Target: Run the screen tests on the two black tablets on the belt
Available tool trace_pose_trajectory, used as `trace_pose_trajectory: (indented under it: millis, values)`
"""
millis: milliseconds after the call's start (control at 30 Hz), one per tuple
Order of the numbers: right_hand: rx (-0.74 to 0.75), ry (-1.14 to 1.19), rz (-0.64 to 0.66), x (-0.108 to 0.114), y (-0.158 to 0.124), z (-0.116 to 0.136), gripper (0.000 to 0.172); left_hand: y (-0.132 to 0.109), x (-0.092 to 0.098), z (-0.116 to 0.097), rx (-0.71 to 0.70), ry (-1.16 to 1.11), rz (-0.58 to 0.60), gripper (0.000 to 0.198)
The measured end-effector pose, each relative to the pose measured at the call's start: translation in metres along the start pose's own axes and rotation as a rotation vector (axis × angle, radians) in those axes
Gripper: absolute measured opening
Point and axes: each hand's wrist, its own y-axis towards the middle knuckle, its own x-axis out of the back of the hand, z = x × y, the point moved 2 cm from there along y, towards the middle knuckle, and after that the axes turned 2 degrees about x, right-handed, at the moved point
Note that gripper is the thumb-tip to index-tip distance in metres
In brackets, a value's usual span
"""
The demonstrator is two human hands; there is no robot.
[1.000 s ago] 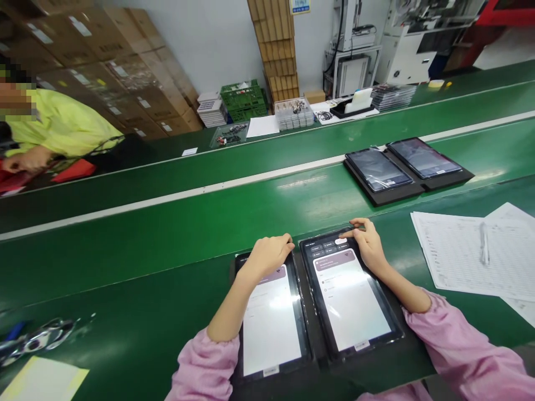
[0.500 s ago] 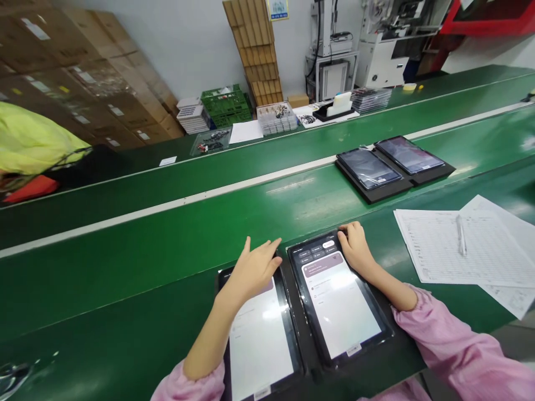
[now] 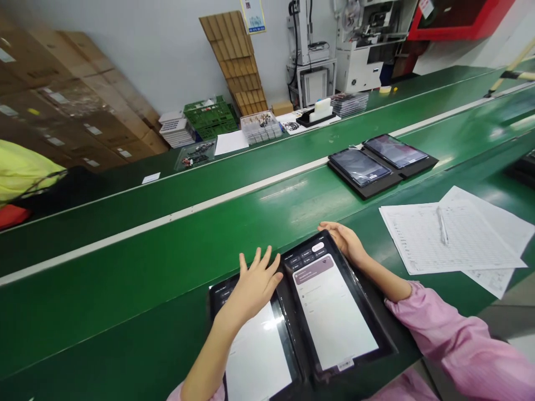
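Observation:
Two tablets with lit screens lie side by side near me in a dark holder. My right hand grips the top right corner of the right tablet, its fingers partly hidden behind the edge. That tablet's far end looks slightly raised. Over the upper part of the left tablet, my left hand hovers with fingers spread and nothing in it. Its fingertips are close to the gap between the tablets. My left forearm covers part of the left screen.
Two dark-screened tablets rest in a black tray on the green conveyor belt. Printed sheets with a pen lie to the right. Beyond the belt are a green crate, a parts box and stacked cartons.
My right hand has shifted round the right tablet's corner, and that tablet's far end has lifted slightly. My left hand's fingers have spread wider. The camera view has turned a little right.

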Motion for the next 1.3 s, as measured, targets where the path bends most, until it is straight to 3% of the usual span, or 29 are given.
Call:
trace_pose_trajectory:
  millis: [67, 200, 333, 433, 533, 667, 733, 867, 967, 1033, 1133, 1233, 1300]
  values:
    - [0.041, -0.095, -0.002, 0.002, 0.000, 0.002, 0.064, 0.000, 0.004, 0.007, 0.063, 0.022, 0.014, 0.050]
    - [0.280, -0.541, -0.044, 0.008, -0.004, 0.011, 0.064, -0.002, 0.013, 0.031, 0.137, -0.124, 0.103, 0.054]
    - [0.453, -0.782, 0.114, 0.003, -0.011, 0.013, 0.058, -0.004, 0.015, 0.052, 0.115, -0.284, 0.097, 0.060]
    - [0.463, -0.880, 0.198, 0.001, -0.013, 0.012, 0.054, -0.004, 0.013, 0.055, 0.084, -0.320, 0.129, 0.064]
    - [0.422, -0.847, 0.129, 0.007, -0.012, 0.012, 0.052, -0.004, 0.015, 0.055, 0.084, -0.370, 0.150, 0.068]
    - [0.228, -0.740, 0.126, 0.019, -0.009, 0.006, 0.044, -0.006, 0.018, 0.059, 0.074, -0.411, 0.169, 0.061]
    - [0.137, -0.759, 0.207, 0.022, -0.011, 0.003, 0.056, -0.008, 0.017, 0.059, 0.065, -0.398, 0.198, 0.066]
    - [0.102, -0.869, 0.418, 0.019, -0.022, 0.000, 0.115, -0.014, 0.009, 0.046, -0.029, -0.273, 0.284, 0.118]
    - [0.103, -0.928, 0.485, 0.017, -0.027, 0.000, 0.136, -0.015, 0.006, 0.035, 0.026, -0.181, 0.274, 0.138]
    - [0.117, -0.919, 0.459, 0.017, -0.027, -0.002, 0.129, -0.013, 0.007, 0.032, 0.056, -0.174, 0.229, 0.137]
    - [0.174, -0.848, 0.355, 0.017, -0.025, -0.004, 0.094, -0.009, 0.010, 0.037, 0.076, -0.207, 0.176, 0.121]
    - [0.224, -0.771, 0.188, 0.016, -0.025, -0.007, 0.057, -0.006, 0.013, 0.043, 0.129, -0.186, 0.118, 0.090]
    - [0.219, -0.728, 0.083, 0.016, -0.026, -0.009, 0.045, -0.004, 0.014, 0.045, 0.210, -0.119, 0.072, 0.070]
